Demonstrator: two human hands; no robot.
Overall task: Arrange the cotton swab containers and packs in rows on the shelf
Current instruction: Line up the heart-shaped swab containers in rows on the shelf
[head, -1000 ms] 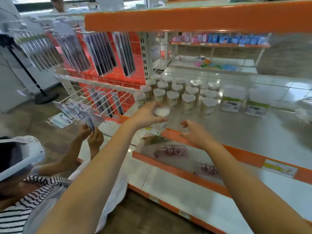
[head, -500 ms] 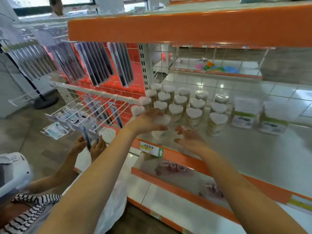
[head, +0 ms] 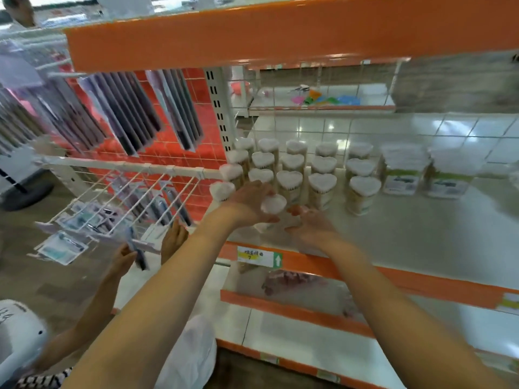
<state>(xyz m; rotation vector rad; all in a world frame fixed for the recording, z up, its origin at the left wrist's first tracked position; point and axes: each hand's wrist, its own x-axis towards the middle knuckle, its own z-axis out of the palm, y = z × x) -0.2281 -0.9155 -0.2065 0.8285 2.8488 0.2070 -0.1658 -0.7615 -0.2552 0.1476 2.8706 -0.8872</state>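
While our left hand (head: 250,199) grips a swab container (head: 272,204) at the shelf (head: 393,234) front edge, right hand (head: 309,224) relaxed open beside it, we risk toppling the packed heart-lid containers (head: 292,178) just behind.

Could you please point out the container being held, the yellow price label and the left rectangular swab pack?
Container (head: 273,203), head view, on its white lid.
Price label (head: 254,255), head view, on its yellow middle.
Swab pack (head: 403,179), head view, on its front label.
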